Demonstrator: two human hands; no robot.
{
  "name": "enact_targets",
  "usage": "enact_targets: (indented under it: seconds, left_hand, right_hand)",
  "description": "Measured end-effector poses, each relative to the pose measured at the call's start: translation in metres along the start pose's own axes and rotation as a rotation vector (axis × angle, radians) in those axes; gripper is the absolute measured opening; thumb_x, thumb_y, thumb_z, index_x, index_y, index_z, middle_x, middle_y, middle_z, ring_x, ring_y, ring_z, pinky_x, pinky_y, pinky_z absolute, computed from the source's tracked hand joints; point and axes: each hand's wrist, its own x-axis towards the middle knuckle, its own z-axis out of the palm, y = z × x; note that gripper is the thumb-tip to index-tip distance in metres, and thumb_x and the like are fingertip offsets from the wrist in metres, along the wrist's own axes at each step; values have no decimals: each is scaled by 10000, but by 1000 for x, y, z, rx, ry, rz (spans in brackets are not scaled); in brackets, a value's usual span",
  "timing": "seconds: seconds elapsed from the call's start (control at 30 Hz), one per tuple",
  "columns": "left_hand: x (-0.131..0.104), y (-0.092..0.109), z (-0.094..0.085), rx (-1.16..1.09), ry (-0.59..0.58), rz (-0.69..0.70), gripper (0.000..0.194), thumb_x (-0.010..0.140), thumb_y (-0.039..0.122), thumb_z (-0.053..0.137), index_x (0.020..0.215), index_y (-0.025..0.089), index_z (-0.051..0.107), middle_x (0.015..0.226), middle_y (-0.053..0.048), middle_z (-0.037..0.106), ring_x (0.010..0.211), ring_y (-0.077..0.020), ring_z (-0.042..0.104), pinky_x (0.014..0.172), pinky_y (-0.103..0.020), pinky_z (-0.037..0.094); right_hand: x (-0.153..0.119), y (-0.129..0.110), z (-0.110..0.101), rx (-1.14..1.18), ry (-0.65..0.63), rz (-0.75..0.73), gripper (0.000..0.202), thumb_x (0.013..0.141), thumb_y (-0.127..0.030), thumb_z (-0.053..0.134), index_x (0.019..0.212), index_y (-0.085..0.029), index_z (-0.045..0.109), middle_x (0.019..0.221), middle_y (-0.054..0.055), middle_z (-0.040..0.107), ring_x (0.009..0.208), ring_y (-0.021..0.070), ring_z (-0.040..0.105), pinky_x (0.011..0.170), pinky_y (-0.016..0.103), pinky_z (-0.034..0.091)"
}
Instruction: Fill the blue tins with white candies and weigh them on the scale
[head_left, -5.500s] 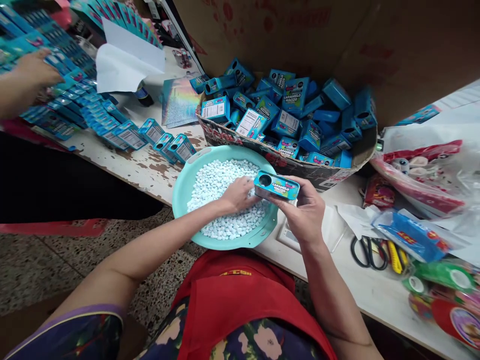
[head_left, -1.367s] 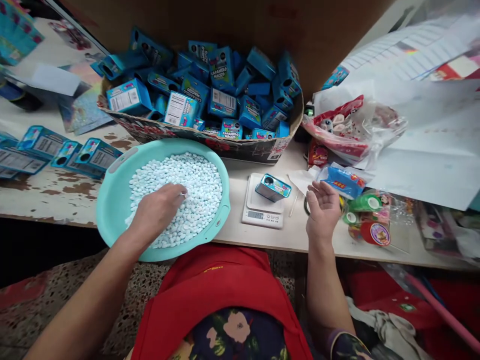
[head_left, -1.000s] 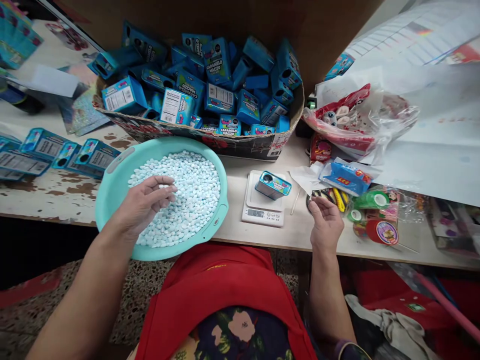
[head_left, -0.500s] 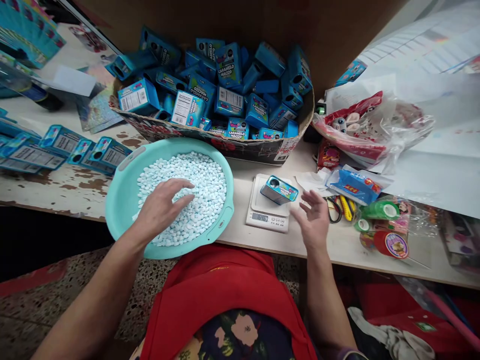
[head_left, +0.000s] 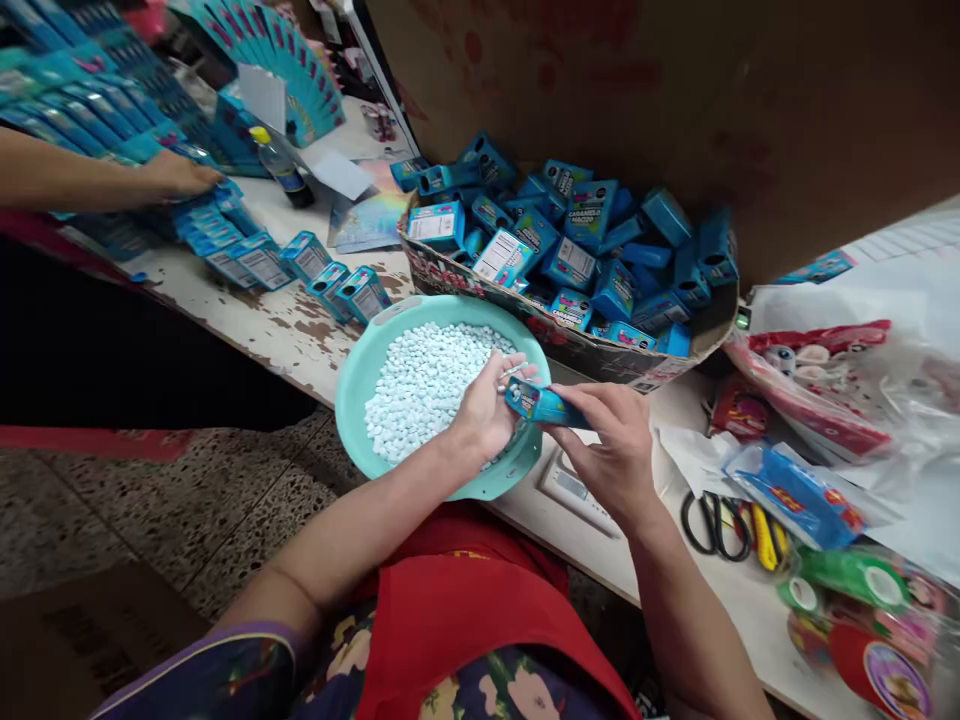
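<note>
My right hand (head_left: 611, 445) grips a small blue candy box (head_left: 551, 405), tipped on its side with its round opening towards my left hand. White candies show at that opening. My left hand (head_left: 487, 400) is cupped palm up beside the box mouth, with a few candies in its fingers. Below it stands a turquoise basin (head_left: 352, 400) holding many small pale candies (head_left: 420, 385). The white kitchen scale (head_left: 574, 495) sits to the basin's right, partly covered by my right hand and forearm.
A cardboard carton (head_left: 645, 372) full of blue boxes stands behind the basin. At far left a co-worker's hand (head_left: 176, 180) touches rows of blue boxes (head_left: 255, 262). Scissors (head_left: 716, 525), a yellow cutter (head_left: 766, 540) and green tape (head_left: 855, 580) lie right.
My right hand has taken the candy box off the scale and tilted it over the basin. My left hand has turned palm up beside it. The view has swung left, showing the co-worker's arm.
</note>
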Motion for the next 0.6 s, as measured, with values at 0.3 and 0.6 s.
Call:
enact_targets:
  seconds: [0.3,0.6]
  left_hand:
    - [-3,6,-7,-118,35,10,330,1005,281,451,832,107,671,733,-53,634,628,-119,596,638,-252,482]
    - [0,3,-13,-90,2,-4,259,960,208,513,801,113,693,750,-51,641,641,-112,600,638,-247,485]
  right_hand:
    - [1,0,10,-50,52,14,319,851,-274,735,1165,-295,677,1004,23,712,920,220,638,865,382,402]
    - [-8,3,9,15,112,105,355,828,-320,767,1172,-323,680,1018,24,717,937,227,652,874,395,437]
